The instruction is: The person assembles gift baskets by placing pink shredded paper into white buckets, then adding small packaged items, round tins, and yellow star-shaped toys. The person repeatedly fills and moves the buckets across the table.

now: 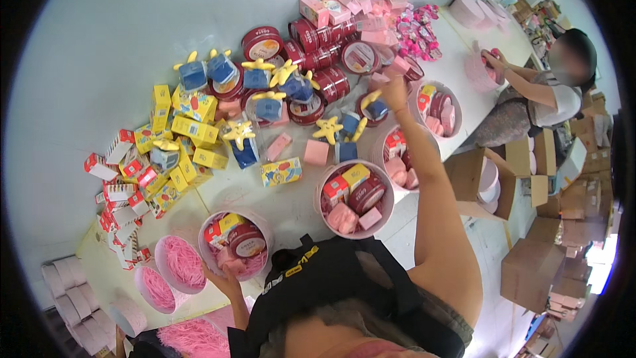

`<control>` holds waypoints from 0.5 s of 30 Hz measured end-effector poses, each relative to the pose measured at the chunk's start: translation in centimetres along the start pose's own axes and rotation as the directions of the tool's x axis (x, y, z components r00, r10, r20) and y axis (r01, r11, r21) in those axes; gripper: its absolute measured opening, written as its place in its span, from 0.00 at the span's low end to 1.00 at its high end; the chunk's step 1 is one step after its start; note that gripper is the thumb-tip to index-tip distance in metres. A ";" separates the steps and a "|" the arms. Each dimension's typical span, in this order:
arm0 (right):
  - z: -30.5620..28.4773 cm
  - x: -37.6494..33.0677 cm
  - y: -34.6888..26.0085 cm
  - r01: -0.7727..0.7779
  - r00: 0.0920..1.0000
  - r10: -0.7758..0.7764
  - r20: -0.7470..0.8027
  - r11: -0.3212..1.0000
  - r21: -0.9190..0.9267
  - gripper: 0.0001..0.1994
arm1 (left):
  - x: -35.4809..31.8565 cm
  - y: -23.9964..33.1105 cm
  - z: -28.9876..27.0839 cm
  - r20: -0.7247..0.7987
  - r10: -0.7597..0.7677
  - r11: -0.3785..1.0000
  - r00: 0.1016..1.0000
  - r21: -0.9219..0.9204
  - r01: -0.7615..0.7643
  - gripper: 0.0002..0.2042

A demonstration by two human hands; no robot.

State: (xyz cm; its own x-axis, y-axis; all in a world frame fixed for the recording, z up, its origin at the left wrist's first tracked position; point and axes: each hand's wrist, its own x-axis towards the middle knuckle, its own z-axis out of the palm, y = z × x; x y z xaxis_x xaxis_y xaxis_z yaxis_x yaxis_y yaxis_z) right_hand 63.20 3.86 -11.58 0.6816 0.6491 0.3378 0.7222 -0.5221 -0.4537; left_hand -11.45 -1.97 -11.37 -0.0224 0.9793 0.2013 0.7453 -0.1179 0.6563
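My right arm stretches far over the table. Its hand (395, 95) looks closed among the goods, close to a small pink box (399, 65); its fingertips are hidden. Low on the left, my left hand (226, 284) has its fingers apart at the near side of a pink round tub (267, 224). That tub holds a dark red round tin (248, 241), a yellow box and pink pieces on shredded paper. A similarly filled tub (391, 207) stands before my body. Two more filled tubs, one with a rim (457, 107), stand farther right, partly behind my arm.
Dark red tins (262, 44), blue packs with yellow starfish (240, 134), yellow boxes (195, 130) and red-white boxes (120, 146) crowd the table (225, 189). Tubs of pink shredded paper (180, 262) stand left. A co-worker (553, 86) handles another tub at right, near cartons (530, 272).
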 end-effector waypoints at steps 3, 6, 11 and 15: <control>-1.3 7.2 6.7 -0.209 0.978 0.206 -0.032 0.965 -0.157 0.30 | -0.1 -1.7 1.6 -0.115 -0.124 0.977 0.986 -0.186 0.102 0.29; -0.6 9.0 9.6 -0.118 0.985 0.103 -0.136 0.987 -0.108 0.27 | 1.0 -2.4 2.0 -0.121 -0.188 0.981 0.975 -0.075 0.180 0.27; -1.7 8.9 7.7 -0.062 0.995 0.051 -0.083 0.989 -0.135 0.18 | 0.5 -2.3 1.5 -0.121 -0.153 0.988 0.981 -0.011 0.153 0.24; -7.1 0.7 -5.5 -0.087 0.992 0.007 0.123 0.750 0.656 0.24 | -0.1 -4.0 1.1 -0.094 -0.188 0.963 0.978 -0.215 0.165 0.29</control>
State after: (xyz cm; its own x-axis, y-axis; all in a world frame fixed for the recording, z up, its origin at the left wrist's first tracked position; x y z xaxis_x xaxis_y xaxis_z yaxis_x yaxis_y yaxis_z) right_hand 60.50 3.29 -3.02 0.6672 0.7083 0.2304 0.4050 -0.0854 -0.9103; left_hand -13.69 -1.42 -14.75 -0.2249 0.9641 0.1414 0.5706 0.0127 0.8211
